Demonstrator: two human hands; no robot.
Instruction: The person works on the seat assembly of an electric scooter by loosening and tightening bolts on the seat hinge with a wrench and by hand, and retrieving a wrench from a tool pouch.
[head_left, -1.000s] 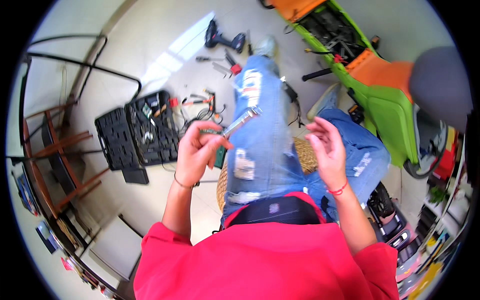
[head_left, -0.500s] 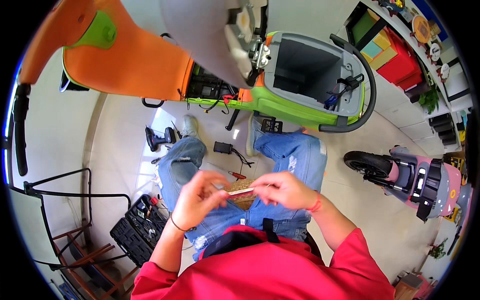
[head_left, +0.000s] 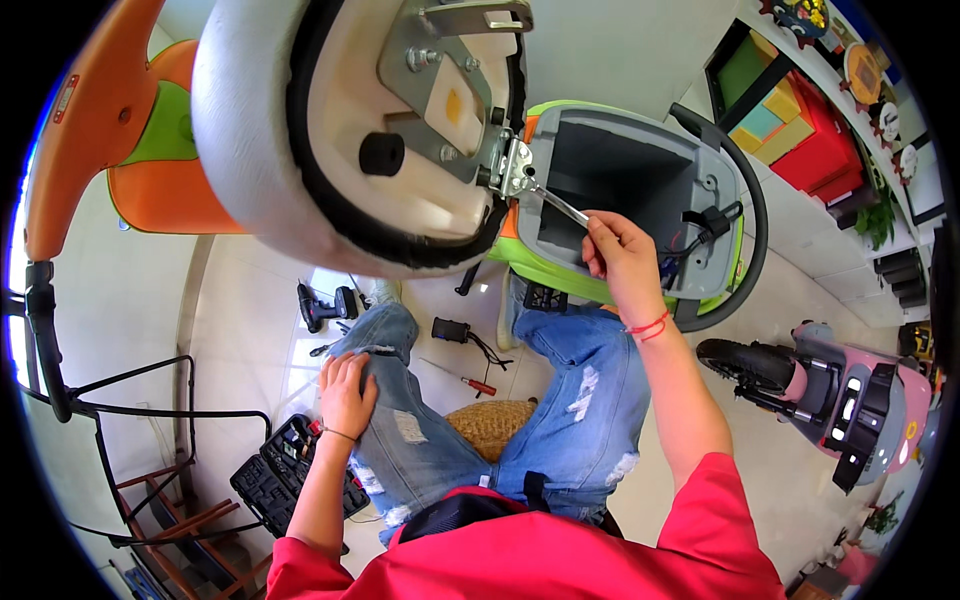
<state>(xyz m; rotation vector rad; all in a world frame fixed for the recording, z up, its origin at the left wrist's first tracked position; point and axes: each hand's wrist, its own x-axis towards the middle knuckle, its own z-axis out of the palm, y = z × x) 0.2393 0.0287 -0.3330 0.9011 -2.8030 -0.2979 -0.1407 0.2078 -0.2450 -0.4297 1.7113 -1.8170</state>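
Note:
My right hand (head_left: 624, 262) grips the end of a slim silver wrench (head_left: 563, 206). The wrench's far end meets a bolt at the metal hinge (head_left: 513, 166), between the scooter's raised seat (head_left: 247, 140) and its grey storage bin (head_left: 655, 135). The exact fit on the bolt is too small to tell. The seat's pale underside faces me, with a metal bracket (head_left: 408, 62) and nuts on it. On my left knee rests my left hand (head_left: 347, 397), its fingers spread and holding nothing.
On the floor lie a cordless drill (head_left: 325, 305), a small black box with cables (head_left: 452, 329) and a red-handled screwdriver (head_left: 478, 385). An open tool case (head_left: 275, 470) is at left. A pink scooter (head_left: 850, 400) stands at right. A black grab rail (head_left: 758, 220) curves around the bin.
My hands were together over my lap around a thin tool. Now my right hand is up at the hinge with the wrench, and my left is down on my knee. The view has shifted.

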